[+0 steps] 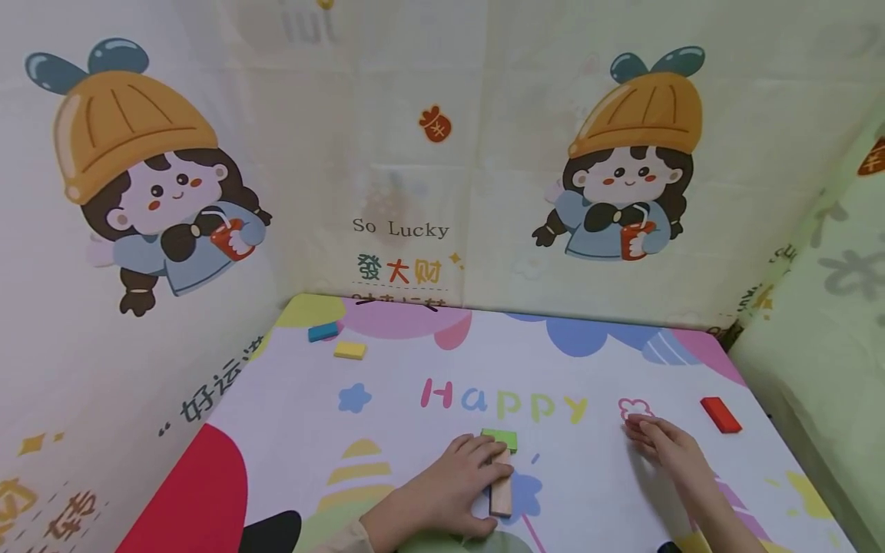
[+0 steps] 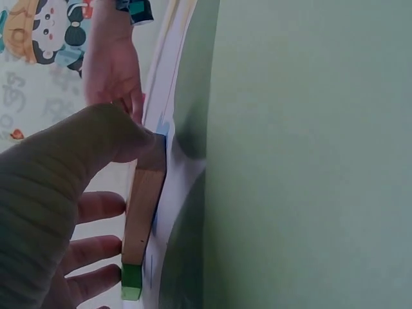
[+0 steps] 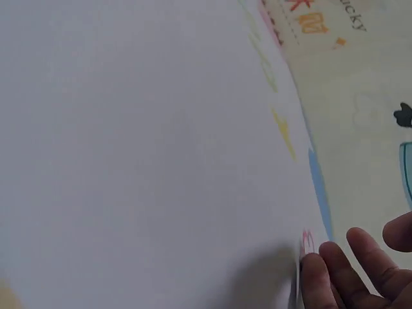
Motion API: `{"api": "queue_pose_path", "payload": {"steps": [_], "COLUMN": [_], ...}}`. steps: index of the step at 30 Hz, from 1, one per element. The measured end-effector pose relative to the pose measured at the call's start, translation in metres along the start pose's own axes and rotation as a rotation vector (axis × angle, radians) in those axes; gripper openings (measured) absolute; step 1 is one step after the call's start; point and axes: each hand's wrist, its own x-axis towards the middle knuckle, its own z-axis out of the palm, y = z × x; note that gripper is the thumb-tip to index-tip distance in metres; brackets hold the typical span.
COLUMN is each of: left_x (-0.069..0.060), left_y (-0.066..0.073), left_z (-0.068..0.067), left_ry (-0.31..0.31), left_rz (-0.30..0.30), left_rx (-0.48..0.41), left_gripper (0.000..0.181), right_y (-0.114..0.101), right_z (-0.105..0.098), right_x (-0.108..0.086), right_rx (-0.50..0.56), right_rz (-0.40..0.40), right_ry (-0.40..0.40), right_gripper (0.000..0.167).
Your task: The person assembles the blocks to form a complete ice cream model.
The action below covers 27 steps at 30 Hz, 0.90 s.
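Note:
My left hand (image 1: 452, 481) lies around a plain wooden block (image 1: 501, 495), thumb by its near end and fingers along its left side and over its far part. A green block (image 1: 501, 438) touches the wood's far end. In the left wrist view, the thumb of the left hand (image 2: 77, 187) presses on one end of the wooden block (image 2: 143, 215), and the green block (image 2: 131, 280) is at the other. My right hand (image 1: 669, 448) hovers over the table's right part, fingers loosely bent and thumb apart; the right wrist view shows the right hand (image 3: 360, 273) holding nothing.
A red block (image 1: 720, 415) lies on the table (image 1: 429, 353) to the right of my right hand. At the back left are a blue block (image 1: 323, 332) and a yellow block (image 1: 350, 351). Printed cloth walls (image 1: 512, 153) stand around the back and sides.

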Motion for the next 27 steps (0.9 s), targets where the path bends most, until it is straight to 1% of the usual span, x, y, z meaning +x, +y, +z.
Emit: {"api": "queue_pose_path", "payload": {"steps": [2, 4, 6, 8, 9, 11, 13, 16, 18, 21, 24, 27], "left_x": [-0.001, -0.001, 0.0, 0.0, 0.0, 0.0, 0.0, 0.0, -0.001, -0.002, -0.003, -0.003], "left_y": [0.0, 0.0, 0.0, 0.0, 0.0, 0.0, 0.001, 0.001, 0.001, 0.0, 0.001, 0.001], "left_z": [0.001, 0.003, 0.003, 0.003, 0.002, 0.001, -0.001, -0.001, 0.0, 0.0, 0.0, -0.001], "left_ry": [0.021, 0.037, 0.042, 0.037, 0.034, 0.026, 0.018, 0.005, -0.003, -0.017, -0.028, -0.035], "left_rz": [0.006, 0.009, 0.009, 0.007, 0.006, 0.003, 0.004, 0.003, -0.001, -0.012, -0.02, -0.029], "left_rx": [0.013, 0.022, 0.026, 0.03, 0.03, 0.028, 0.026, 0.03, 0.03, 0.023, 0.019, 0.026], "left_gripper": [0.054, 0.052, 0.052, 0.052, 0.052, 0.053, 0.053, 0.054, 0.054, 0.055, 0.055, 0.055], "right_y": [0.004, 0.01, 0.017, 0.023, 0.026, 0.031, 0.036, 0.04, 0.043, 0.045, 0.046, 0.047], "right_z": [-0.016, -0.03, -0.045, -0.059, -0.066, -0.08, -0.093, -0.109, -0.115, -0.12, -0.119, -0.116], "right_x": [0.003, 0.004, 0.005, 0.006, 0.006, 0.008, 0.009, 0.012, 0.014, 0.019, 0.023, 0.026], "right_rx": [-0.084, -0.19, -0.284, -0.311, -0.319, -0.317, -0.332, -0.389, -0.422, -0.427, -0.386, -0.346], "right_rz": [0.034, 0.046, 0.055, 0.078, 0.085, 0.098, 0.106, 0.099, 0.096, 0.136, 0.19, 0.213], "right_ry": [0.058, 0.153, 0.269, 0.382, 0.426, 0.482, 0.499, 0.481, 0.463, 0.429, 0.417, 0.417], "right_gripper": [0.065, 0.064, 0.06, 0.056, 0.054, 0.054, 0.055, 0.057, 0.056, 0.056, 0.057, 0.059]}}
